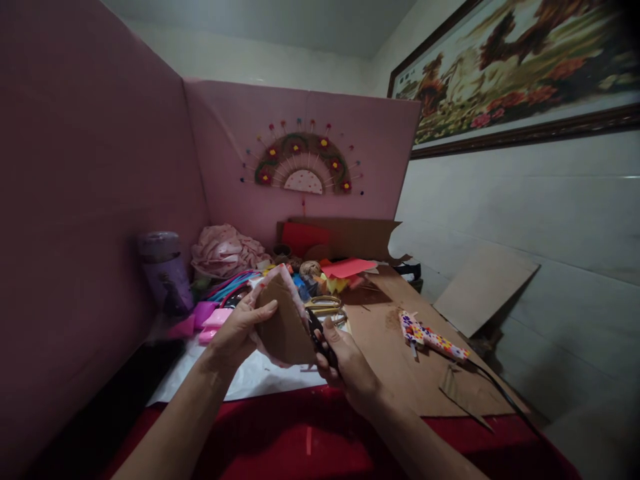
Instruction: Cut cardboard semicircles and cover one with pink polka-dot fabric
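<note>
My left hand [240, 330] grips a brown cardboard piece [285, 327] with a pink fabric edge along its top, holding it upright over the table. My right hand [347, 363] is closed around the black handles of scissors [316, 335], whose blades meet the right edge of the cardboard piece. Both hands work close together near the front middle of the table.
A flowered glue gun [433, 340] with a black cord lies on a cardboard sheet [400, 360] to the right. Gold scissors [325, 305], coloured paper scraps, pink cloth [225, 252] and a purple bottle [165, 273] crowd the back. Pink partition boards [100, 167] stand left and behind.
</note>
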Demonstrator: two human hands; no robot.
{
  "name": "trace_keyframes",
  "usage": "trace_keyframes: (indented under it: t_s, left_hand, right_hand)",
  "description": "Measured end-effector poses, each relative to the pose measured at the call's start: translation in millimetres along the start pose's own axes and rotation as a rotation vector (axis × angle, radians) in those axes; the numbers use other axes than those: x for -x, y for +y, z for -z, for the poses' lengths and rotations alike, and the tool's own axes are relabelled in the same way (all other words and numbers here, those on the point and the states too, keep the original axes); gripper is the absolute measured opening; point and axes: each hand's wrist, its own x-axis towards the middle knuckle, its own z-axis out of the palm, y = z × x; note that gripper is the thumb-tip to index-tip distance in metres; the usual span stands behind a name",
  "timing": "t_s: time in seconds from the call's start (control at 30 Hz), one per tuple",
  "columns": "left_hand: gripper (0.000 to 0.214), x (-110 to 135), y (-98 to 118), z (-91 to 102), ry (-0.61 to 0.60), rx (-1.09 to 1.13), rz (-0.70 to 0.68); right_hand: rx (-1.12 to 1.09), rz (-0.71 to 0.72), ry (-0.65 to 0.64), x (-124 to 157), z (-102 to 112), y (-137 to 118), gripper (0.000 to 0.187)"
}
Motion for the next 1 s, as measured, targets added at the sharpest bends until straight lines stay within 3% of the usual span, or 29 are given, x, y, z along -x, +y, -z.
trace_keyframes:
  t_s: [0.43,1.0]
  left_hand:
    - [0.061,-0.3,-0.6,0.9,0.001,-0.018,-0.019]
    - [0.064,-1.4,-1.1,0.0,0.03,0.009,-0.009]
  right_hand:
    - [0.036,0.072,-0.073,-3.4,0.7,2.6,0.047]
    - [0.042,0.128,-0.019,-4.8,-0.2,7.2,0.047]
